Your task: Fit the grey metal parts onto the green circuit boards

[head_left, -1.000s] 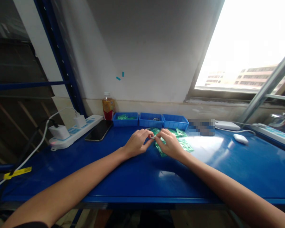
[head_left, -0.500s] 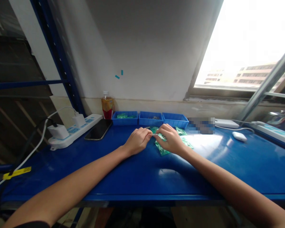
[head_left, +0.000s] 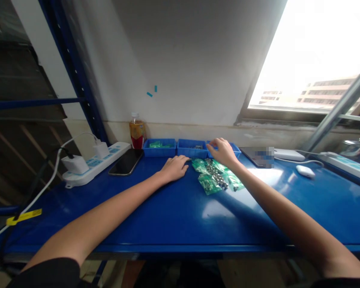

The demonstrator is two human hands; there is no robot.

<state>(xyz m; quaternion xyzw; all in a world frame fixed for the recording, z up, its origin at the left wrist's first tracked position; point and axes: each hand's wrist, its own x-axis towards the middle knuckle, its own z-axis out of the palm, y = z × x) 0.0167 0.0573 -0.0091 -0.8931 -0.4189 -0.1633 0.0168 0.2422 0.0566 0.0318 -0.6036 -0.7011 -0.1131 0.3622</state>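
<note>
My left hand (head_left: 175, 167) lies on the blue table (head_left: 168, 212) with its fingers loosely stretched out, holding nothing, just left of a pile of green plastic bags (head_left: 211, 182) with small metal parts on them. My right hand (head_left: 222, 151) reaches over the near rim of the right blue bin (head_left: 236, 149). Its fingertips are bunched together near the wall shared with the middle blue bin (head_left: 189, 149); whatever they hold is too small to make out. The left blue bin (head_left: 159, 147) holds green bags.
A dark phone (head_left: 125, 162) and a white power strip (head_left: 93, 160) with chargers lie to the left, and a drink bottle (head_left: 137, 135) stands by the wall. To the right lie a dark tablet (head_left: 252, 154), a white mouse (head_left: 305, 171) and another power strip (head_left: 345, 165).
The hands have parted over the green bags. My right hand has moved back to the bins, and my left hand has settled flat on the table. The metal parts on the bags now show.
</note>
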